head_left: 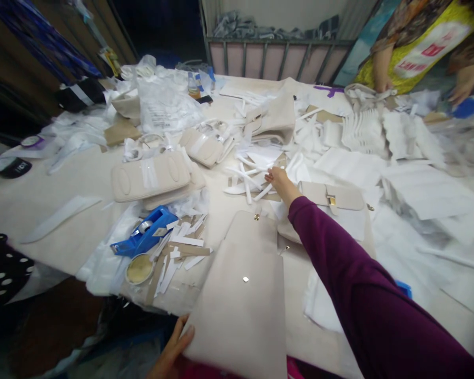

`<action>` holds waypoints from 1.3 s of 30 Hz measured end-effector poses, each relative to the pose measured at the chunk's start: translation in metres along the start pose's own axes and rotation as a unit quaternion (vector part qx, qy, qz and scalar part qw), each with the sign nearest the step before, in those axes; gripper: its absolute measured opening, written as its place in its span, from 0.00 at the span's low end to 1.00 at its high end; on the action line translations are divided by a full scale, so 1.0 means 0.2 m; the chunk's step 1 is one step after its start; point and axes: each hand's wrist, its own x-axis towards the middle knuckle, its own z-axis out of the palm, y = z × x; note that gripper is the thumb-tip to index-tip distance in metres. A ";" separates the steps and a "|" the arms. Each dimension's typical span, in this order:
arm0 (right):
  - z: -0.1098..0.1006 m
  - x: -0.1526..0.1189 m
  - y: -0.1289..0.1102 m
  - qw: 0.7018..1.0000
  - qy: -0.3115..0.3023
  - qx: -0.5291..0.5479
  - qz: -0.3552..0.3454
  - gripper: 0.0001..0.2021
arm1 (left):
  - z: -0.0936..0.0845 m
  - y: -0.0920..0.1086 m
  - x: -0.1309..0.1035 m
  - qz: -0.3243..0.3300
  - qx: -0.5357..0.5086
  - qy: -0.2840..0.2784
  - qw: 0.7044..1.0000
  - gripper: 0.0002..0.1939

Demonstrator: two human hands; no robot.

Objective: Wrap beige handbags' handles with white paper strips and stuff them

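A flat beige bag panel with small metal fittings extends over the table's near edge. My left hand grips its lower left edge, thumb on top and the other fingers partly hidden behind it. My right arm stretches across the table, and my right hand is at a pile of white strips. Its fingers are bent together around the end of one strip. Under my right forearm lies a beige handbag with a gold-coloured clasp, partly covered by the sleeve.
A blue tape dispenser, a round tin and paper scraps lie at the left. Beige bags and plastic wrapping stand behind. White sheets cover the right side. Another person's hands are at the far right.
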 end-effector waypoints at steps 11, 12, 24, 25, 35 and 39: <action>0.00 -0.35 -0.34 0.992 -0.104 0.055 -0.051 0.28 | 0.16 0.39 0.06 0.184 0.365 -0.079 0.909 0.22; -0.03 -0.53 -0.32 0.992 -0.098 0.020 -0.076 0.26 | 0.21 0.42 0.08 0.197 0.375 -0.094 0.901 0.22; -0.23 -1.77 0.33 0.971 0.090 -0.121 0.188 0.27 | 0.54 0.48 0.42 0.217 0.356 -0.181 0.891 0.27; -0.21 -1.75 0.33 0.971 0.078 -0.123 0.190 0.26 | 0.55 0.48 0.43 0.219 0.364 -0.181 0.887 0.27; -0.15 -1.67 0.36 0.948 0.110 -0.252 0.157 0.19 | 0.57 0.45 0.58 0.363 0.541 -0.060 0.756 0.12; -0.13 -1.67 0.43 0.936 0.145 -0.287 0.141 0.21 | 0.60 0.43 0.60 0.378 0.590 -0.027 0.713 0.11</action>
